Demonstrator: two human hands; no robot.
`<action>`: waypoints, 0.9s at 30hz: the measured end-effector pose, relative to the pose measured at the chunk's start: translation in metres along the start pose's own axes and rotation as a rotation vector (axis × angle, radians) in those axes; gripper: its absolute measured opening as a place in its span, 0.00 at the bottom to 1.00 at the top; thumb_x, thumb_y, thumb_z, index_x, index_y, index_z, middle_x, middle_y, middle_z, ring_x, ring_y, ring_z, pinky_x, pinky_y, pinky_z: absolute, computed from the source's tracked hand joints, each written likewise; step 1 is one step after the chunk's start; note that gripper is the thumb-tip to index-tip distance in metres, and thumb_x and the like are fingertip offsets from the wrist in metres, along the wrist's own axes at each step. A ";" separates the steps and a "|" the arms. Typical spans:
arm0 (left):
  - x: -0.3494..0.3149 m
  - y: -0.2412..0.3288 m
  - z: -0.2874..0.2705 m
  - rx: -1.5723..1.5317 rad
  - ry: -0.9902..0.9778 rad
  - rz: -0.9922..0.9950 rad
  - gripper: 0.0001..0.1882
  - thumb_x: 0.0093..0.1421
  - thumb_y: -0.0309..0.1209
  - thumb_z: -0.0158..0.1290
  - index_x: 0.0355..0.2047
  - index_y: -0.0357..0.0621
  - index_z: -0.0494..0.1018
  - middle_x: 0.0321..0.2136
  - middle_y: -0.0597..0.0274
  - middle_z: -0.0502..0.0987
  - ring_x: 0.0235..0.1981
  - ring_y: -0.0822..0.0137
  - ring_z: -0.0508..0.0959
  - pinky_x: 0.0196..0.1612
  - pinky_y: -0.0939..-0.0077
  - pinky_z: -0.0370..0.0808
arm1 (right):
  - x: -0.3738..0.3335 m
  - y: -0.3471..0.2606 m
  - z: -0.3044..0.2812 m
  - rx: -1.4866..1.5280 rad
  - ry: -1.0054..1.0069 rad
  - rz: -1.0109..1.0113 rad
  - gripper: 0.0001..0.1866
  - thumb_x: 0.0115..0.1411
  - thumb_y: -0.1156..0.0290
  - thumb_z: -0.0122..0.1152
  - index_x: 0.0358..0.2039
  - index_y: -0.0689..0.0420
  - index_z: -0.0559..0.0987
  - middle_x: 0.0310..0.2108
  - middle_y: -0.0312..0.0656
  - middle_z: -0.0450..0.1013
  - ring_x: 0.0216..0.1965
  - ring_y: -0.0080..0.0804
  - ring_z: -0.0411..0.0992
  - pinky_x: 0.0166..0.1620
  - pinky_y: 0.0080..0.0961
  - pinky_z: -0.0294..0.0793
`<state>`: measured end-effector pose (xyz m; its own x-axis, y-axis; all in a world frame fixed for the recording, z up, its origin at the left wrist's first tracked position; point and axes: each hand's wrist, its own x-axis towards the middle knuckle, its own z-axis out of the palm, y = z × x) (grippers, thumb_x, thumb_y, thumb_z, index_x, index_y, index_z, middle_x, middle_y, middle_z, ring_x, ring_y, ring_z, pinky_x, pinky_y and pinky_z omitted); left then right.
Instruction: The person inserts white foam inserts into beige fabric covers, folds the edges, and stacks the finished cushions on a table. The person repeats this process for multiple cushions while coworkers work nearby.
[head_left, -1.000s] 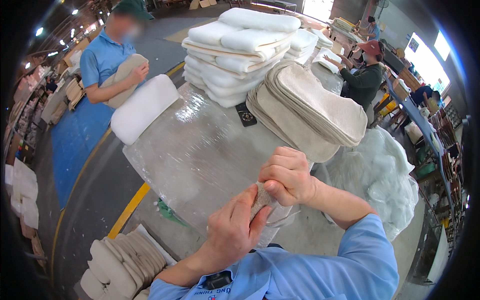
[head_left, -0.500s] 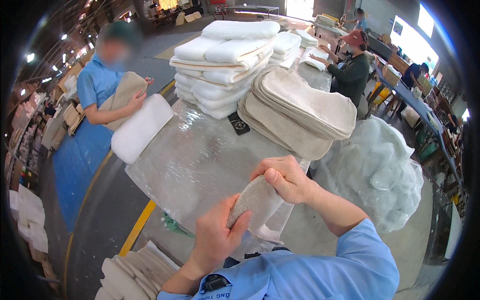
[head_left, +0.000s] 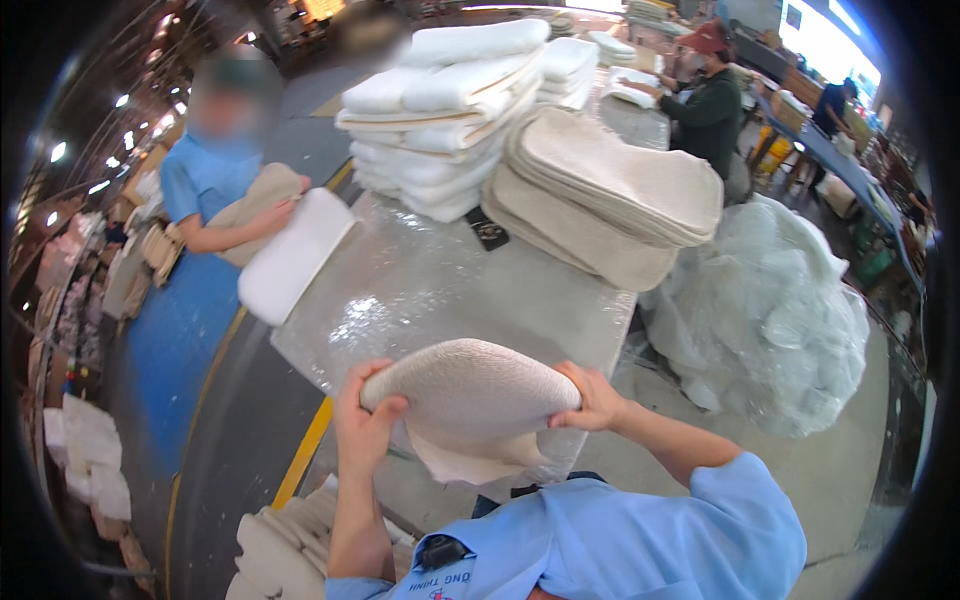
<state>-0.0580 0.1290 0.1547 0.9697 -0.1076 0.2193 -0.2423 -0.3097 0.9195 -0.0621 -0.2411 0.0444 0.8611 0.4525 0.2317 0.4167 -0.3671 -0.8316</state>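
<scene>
The left hand [head_left: 362, 425] has its grip pinched on one end of a beige fabric pad [head_left: 465, 380], and the right hand [head_left: 597, 400] pinches the opposite end, so the pad hangs between them, arched upward, over the near edge of the film-covered worktop [head_left: 520, 305]. Since only the ends are held, one could slip if the pull is uneven, and the loose lower flap (it droops towards the wearer's shirt [head_left: 620, 530]) might fold under or crease. Farther out, the stack of beige pads [head_left: 620, 170] leans unevenly beside the tall stack of white padding [head_left: 440, 125]; a knock from the right forearm could slide its upper layers towards the heap of clear plastic [head_left: 765, 310] beside the worktop.
</scene>
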 end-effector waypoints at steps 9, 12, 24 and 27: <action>0.020 -0.029 0.036 -0.617 0.354 -0.101 0.29 0.81 0.53 0.40 0.68 0.45 0.65 0.51 0.57 0.78 0.50 0.65 0.79 0.55 0.67 0.78 | -0.056 -0.017 0.054 0.194 -0.122 0.070 0.49 0.58 0.42 0.76 0.71 0.58 0.68 0.66 0.56 0.69 0.69 0.55 0.67 0.69 0.47 0.67; 0.024 -0.029 0.049 -0.703 0.308 -0.086 0.31 0.81 0.56 0.33 0.65 0.43 0.67 0.48 0.55 0.79 0.46 0.65 0.81 0.52 0.66 0.80 | -0.052 -0.037 0.049 0.396 -0.174 0.033 0.53 0.68 0.29 0.54 0.76 0.61 0.60 0.73 0.57 0.60 0.77 0.52 0.54 0.76 0.47 0.54; -0.007 0.059 0.070 -0.495 0.149 -0.065 0.46 0.79 0.63 0.27 0.81 0.36 0.43 0.80 0.49 0.51 0.78 0.57 0.55 0.78 0.61 0.51 | 0.109 -0.166 0.033 0.742 0.071 -0.218 0.52 0.76 0.31 0.35 0.79 0.66 0.51 0.79 0.55 0.52 0.80 0.47 0.49 0.78 0.42 0.46; -0.014 0.073 0.078 -0.374 0.224 0.006 0.47 0.79 0.64 0.23 0.81 0.36 0.40 0.82 0.49 0.44 0.81 0.56 0.46 0.80 0.61 0.45 | 0.110 -0.174 0.051 0.702 0.013 -0.241 0.49 0.77 0.34 0.35 0.78 0.67 0.53 0.77 0.57 0.54 0.78 0.49 0.53 0.77 0.41 0.49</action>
<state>-0.0914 0.0343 0.1938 0.9611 0.1116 0.2526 -0.2601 0.0582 0.9638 -0.0550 -0.0865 0.1888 0.7746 0.4432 0.4512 0.3142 0.3495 -0.8827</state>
